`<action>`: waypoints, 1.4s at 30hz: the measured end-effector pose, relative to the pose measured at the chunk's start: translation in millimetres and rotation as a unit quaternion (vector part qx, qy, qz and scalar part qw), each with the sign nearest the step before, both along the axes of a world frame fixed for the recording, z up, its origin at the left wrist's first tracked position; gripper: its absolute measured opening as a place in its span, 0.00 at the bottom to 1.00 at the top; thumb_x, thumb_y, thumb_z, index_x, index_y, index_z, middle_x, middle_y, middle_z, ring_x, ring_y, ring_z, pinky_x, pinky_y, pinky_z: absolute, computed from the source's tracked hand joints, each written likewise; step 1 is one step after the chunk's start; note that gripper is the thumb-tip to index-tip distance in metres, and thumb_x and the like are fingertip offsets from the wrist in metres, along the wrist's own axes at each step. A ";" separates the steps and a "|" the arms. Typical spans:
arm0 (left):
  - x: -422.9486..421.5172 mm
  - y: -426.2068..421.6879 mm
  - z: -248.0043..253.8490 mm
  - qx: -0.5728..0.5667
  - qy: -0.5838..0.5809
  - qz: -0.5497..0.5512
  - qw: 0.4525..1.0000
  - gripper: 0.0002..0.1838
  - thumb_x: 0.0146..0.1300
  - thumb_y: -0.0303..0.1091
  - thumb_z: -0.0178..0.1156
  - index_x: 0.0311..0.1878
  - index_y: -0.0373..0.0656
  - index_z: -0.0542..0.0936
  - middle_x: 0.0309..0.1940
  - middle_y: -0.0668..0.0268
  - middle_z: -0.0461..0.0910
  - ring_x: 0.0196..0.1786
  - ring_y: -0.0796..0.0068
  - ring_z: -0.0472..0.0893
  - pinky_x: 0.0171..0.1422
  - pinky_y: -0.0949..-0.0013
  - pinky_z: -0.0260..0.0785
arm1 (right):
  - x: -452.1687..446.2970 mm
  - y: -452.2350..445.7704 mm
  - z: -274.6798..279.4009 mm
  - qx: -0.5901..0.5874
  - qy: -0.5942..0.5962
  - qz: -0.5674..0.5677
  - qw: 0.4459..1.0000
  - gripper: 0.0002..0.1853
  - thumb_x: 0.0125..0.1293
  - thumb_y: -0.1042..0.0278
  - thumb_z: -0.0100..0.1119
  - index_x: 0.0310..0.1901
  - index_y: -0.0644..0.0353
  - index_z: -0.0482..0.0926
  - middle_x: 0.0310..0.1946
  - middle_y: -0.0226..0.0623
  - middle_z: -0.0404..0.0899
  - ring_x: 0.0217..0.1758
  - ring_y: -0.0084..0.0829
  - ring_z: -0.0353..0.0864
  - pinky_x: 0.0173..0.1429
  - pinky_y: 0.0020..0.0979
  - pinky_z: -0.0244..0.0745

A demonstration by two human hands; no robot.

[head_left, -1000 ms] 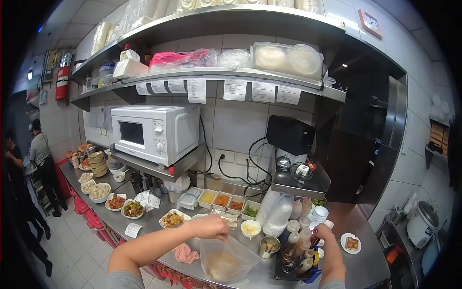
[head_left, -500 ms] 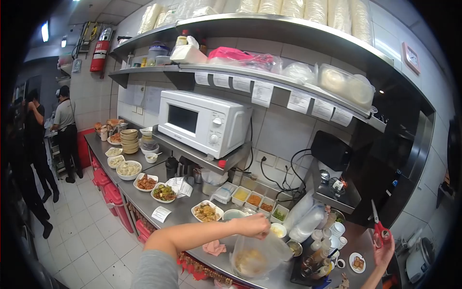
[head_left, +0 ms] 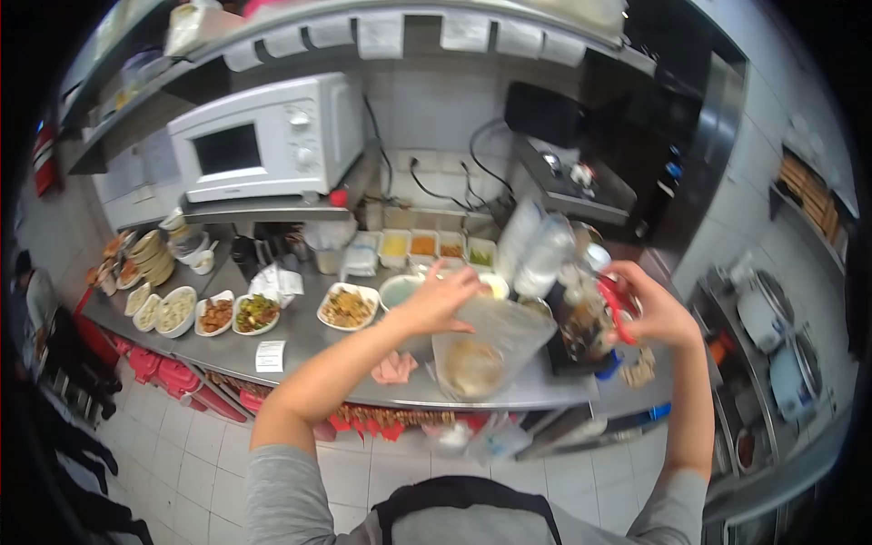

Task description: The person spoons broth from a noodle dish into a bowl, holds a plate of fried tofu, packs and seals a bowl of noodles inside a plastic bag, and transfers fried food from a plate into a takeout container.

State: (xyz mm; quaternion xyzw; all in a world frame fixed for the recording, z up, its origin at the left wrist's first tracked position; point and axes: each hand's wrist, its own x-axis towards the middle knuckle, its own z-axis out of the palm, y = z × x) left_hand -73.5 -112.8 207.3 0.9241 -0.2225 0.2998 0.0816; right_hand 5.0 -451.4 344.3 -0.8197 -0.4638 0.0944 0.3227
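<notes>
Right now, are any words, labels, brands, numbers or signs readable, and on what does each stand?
None can be read.
Microwave: front marking too small and blurred.
Hanging paper slips: print blurred.
Slip on the counter: print too small.
White papers farther back: blurred.

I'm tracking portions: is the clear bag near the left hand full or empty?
Partly filled: brownish contents show through the lower part of the bag, while its upper part looks empty. What they are, I cannot tell.
</notes>
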 end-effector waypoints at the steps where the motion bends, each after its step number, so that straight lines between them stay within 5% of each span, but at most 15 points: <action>1: 2.0 0.4 -10.6 0.003 -0.008 0.021 1.000 0.26 0.50 0.44 0.66 0.53 0.53 0.73 0.48 0.64 0.74 0.52 0.66 0.75 0.67 0.45 0.47 | 1.1 10.9 -9.1 0.006 -0.084 0.067 0.994 0.44 0.35 0.64 0.78 0.58 0.52 0.65 0.49 0.37 0.68 0.52 0.34 0.71 0.51 0.34 0.67; 3: 6.3 2.0 -26.2 0.016 0.009 0.060 0.998 0.23 0.49 0.44 0.67 0.49 0.51 0.76 0.44 0.65 0.76 0.50 0.67 0.75 0.65 0.47 0.48 | -23.4 35.3 -0.2 -0.145 -0.204 0.027 0.968 0.40 0.35 0.59 0.75 0.55 0.53 0.68 0.51 0.41 0.66 0.53 0.47 0.68 0.61 0.42 0.58; 6: 3.6 -0.5 -21.6 0.050 0.156 0.076 0.984 0.17 0.47 0.41 0.68 0.42 0.47 0.80 0.37 0.68 0.78 0.45 0.68 0.78 0.60 0.51 0.53 | -45.2 73.8 1.8 -0.287 -0.328 0.004 0.900 0.35 0.36 0.67 0.71 0.53 0.57 0.71 0.49 0.44 0.67 0.56 0.48 0.67 0.64 0.46 0.54; 12: 2.3 -6.4 -32.8 -0.063 -0.005 0.024 0.998 0.09 0.51 0.41 0.65 0.32 0.47 0.83 0.28 0.67 0.80 0.39 0.67 0.78 0.54 0.57 0.56 | -54.8 135.4 -13.4 -0.416 -0.456 0.028 0.786 0.32 0.37 0.68 0.69 0.51 0.60 0.75 0.51 0.45 0.66 0.56 0.45 0.67 0.65 0.50 0.52; 15: 2.7 -10.9 -27.9 -0.054 0.070 0.030 0.996 0.08 0.52 0.40 0.64 0.32 0.47 0.83 0.26 0.67 0.79 0.37 0.67 0.77 0.51 0.60 0.57 | -63.4 162.7 -19.7 -0.456 -0.458 0.042 0.762 0.27 0.41 0.66 0.68 0.48 0.60 0.78 0.51 0.44 0.68 0.59 0.44 0.66 0.66 0.50 0.48; 18: 5.4 -13.5 -30.8 -0.031 0.026 0.026 0.999 0.07 0.52 0.38 0.63 0.31 0.47 0.83 0.25 0.67 0.79 0.35 0.66 0.77 0.48 0.62 0.57 | -67.2 188.8 -31.6 -0.501 -0.470 0.046 0.725 0.22 0.47 0.66 0.66 0.48 0.57 0.80 0.53 0.44 0.69 0.61 0.43 0.65 0.66 0.51 0.46; 28: 3.2 -11.4 -38.1 -0.085 -0.017 0.019 0.996 0.05 0.53 0.37 0.62 0.28 0.48 0.82 0.25 0.69 0.79 0.35 0.69 0.77 0.47 0.61 0.57 | -39.4 203.7 -65.9 -0.545 -0.362 0.098 0.750 0.23 0.46 0.65 0.66 0.48 0.56 0.79 0.52 0.45 0.71 0.58 0.43 0.69 0.60 0.50 0.53; 32: 5.5 5.5 -47.3 -0.115 0.016 0.079 0.990 0.08 0.54 0.38 0.63 0.36 0.49 0.82 0.33 0.69 0.79 0.40 0.69 0.76 0.50 0.62 0.57 | 14.3 149.7 -43.4 -0.456 -0.292 0.056 0.839 0.23 0.43 0.66 0.65 0.47 0.55 0.80 0.46 0.37 0.74 0.57 0.40 0.70 0.55 0.60 0.57; 34: -4.3 9.4 -42.1 -0.183 -0.015 0.080 0.980 0.17 0.53 0.40 0.65 0.45 0.47 0.80 0.41 0.65 0.78 0.46 0.66 0.76 0.56 0.61 0.57 | 86.9 96.3 -31.9 -0.347 -0.255 0.120 0.894 0.26 0.44 0.66 0.67 0.50 0.52 0.79 0.39 0.40 0.80 0.45 0.37 0.79 0.46 0.36 0.73; 35: -3.0 22.0 -51.0 -0.189 -0.051 0.096 0.976 0.25 0.51 0.42 0.67 0.52 0.45 0.77 0.46 0.61 0.76 0.51 0.62 0.74 0.61 0.60 0.56 | 89.7 66.5 -10.0 -0.349 -0.190 0.061 0.916 0.26 0.44 0.65 0.69 0.50 0.56 0.79 0.34 0.41 0.82 0.38 0.36 0.81 0.41 0.29 0.74; 39: -11.5 5.3 -24.3 -0.340 -0.120 0.113 0.926 0.18 0.54 0.33 0.63 0.47 0.37 0.75 0.46 0.60 0.73 0.53 0.65 0.70 0.62 0.65 0.57 | 188.5 -59.5 -27.5 -0.318 0.105 -0.118 0.935 0.16 0.50 0.73 0.66 0.44 0.59 0.81 0.26 0.32 0.82 0.22 0.20 0.78 0.23 0.25 0.70; 42: -6.0 -67.2 24.3 -0.441 -0.072 -0.066 0.892 0.11 0.62 0.38 0.53 0.33 0.40 0.71 0.37 0.60 0.70 0.45 0.70 0.69 0.59 0.65 0.57 | 242.2 -102.2 -67.4 -0.412 0.113 -0.226 0.876 0.13 0.54 0.74 0.60 0.43 0.58 0.81 0.26 0.32 0.81 0.23 0.21 0.79 0.23 0.27 0.71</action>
